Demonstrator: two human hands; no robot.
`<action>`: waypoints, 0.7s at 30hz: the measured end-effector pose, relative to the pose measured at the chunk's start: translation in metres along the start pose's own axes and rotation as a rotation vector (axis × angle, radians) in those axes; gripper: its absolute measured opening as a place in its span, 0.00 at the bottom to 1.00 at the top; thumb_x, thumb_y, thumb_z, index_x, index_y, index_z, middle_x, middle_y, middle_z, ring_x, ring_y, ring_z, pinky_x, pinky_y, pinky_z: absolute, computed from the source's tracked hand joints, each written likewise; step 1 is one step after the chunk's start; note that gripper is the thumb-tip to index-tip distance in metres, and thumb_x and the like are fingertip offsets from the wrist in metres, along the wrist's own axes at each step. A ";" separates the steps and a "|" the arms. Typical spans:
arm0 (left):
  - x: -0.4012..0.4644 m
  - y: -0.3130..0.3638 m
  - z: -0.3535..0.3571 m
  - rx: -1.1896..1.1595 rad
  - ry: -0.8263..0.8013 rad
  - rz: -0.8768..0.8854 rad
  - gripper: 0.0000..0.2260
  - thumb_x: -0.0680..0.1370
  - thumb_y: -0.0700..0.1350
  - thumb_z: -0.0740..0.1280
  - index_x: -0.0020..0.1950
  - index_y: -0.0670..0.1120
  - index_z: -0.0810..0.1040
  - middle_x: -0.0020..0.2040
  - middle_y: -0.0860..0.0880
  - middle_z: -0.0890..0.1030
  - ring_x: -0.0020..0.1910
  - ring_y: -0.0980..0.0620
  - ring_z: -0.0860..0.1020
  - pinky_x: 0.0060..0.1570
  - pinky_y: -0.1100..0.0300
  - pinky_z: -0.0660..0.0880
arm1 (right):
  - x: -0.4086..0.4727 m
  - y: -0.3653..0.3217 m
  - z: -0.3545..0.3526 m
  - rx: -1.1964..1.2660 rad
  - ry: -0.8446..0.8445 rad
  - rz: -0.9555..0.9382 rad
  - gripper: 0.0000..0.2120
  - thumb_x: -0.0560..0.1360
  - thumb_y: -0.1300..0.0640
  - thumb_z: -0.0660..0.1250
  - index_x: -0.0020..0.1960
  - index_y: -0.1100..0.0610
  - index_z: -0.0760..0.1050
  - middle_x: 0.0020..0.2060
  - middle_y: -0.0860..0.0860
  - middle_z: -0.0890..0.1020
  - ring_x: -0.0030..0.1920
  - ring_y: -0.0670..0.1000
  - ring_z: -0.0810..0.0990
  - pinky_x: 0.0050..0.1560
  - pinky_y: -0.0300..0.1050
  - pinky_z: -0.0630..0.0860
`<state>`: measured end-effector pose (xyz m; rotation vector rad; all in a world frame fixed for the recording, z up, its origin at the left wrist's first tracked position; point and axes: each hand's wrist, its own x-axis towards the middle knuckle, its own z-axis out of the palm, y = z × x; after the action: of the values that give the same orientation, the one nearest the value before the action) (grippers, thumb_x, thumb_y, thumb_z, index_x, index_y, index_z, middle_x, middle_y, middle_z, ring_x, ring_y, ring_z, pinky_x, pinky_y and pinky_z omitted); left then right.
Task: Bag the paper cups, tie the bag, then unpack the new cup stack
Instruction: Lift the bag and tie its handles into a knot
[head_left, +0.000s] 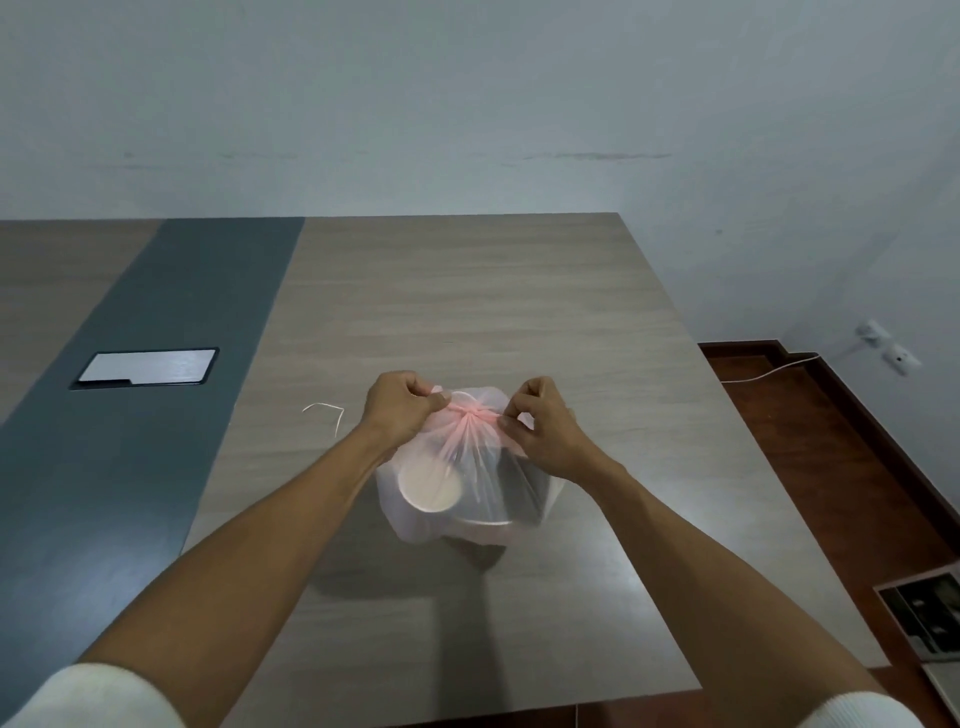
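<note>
A translucent pink-white plastic bag (470, 483) stands on the grey wood-grain table (467, 301), just below the centre of the frame. Its mouth is gathered into a tight pink knot (471, 411) at the top, with pleats running down from that point. Through the film a white paper cup (430, 484) is visible, lying on its side with its round opening facing the camera, in the lower left part of the bag. A darker shape sits to its right inside the bag; what it is cannot be told.

The left hand (399, 404) is closed, its fingers curled and pinching the bag's gathered plastic immediately left of the knot. The right hand (537, 425) is likewise closed, its fingertips pinching the plastic immediately right of the knot. Both forearms extend from the lower corners of the frame, with white sleeve cuffs (98, 696) at the bottom edge.

A thin pale twist tie (327, 411) lies bent on the table, left of the left hand and apart from the bag. A dark grey strip (156, 395) runs down the table at left, carrying a rectangular silver cover plate (148, 366). A white wall (467, 104) fills the upper frame. At right, reddish-brown flooring (831, 441) shows, with a white cable (769, 370) leading towards wall sockets (885, 345).
</note>
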<state>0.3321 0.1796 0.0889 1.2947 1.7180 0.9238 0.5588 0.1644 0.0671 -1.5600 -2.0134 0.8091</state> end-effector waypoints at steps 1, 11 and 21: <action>0.002 -0.004 -0.004 0.065 0.019 0.016 0.12 0.71 0.44 0.80 0.33 0.47 0.79 0.39 0.49 0.82 0.40 0.51 0.79 0.36 0.64 0.72 | -0.002 0.004 -0.001 -0.042 0.000 0.004 0.05 0.79 0.51 0.69 0.45 0.48 0.76 0.56 0.48 0.69 0.56 0.50 0.72 0.66 0.54 0.68; -0.024 -0.064 -0.011 0.345 0.168 -0.055 0.36 0.75 0.63 0.71 0.78 0.53 0.62 0.80 0.46 0.60 0.78 0.43 0.61 0.73 0.39 0.61 | -0.033 0.032 0.028 0.264 0.095 0.538 0.44 0.75 0.29 0.62 0.82 0.49 0.51 0.80 0.54 0.59 0.77 0.62 0.64 0.72 0.66 0.66; -0.047 -0.098 0.009 -0.444 -0.079 -0.197 0.21 0.74 0.59 0.75 0.65 0.59 0.78 0.58 0.53 0.85 0.57 0.51 0.84 0.58 0.45 0.81 | -0.043 0.020 0.056 0.955 0.193 0.769 0.22 0.76 0.38 0.66 0.66 0.47 0.70 0.61 0.52 0.79 0.57 0.54 0.78 0.57 0.60 0.78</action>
<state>0.3090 0.1138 0.0046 0.8438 1.4434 1.0482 0.5459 0.1167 0.0124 -1.6376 -0.6035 1.5150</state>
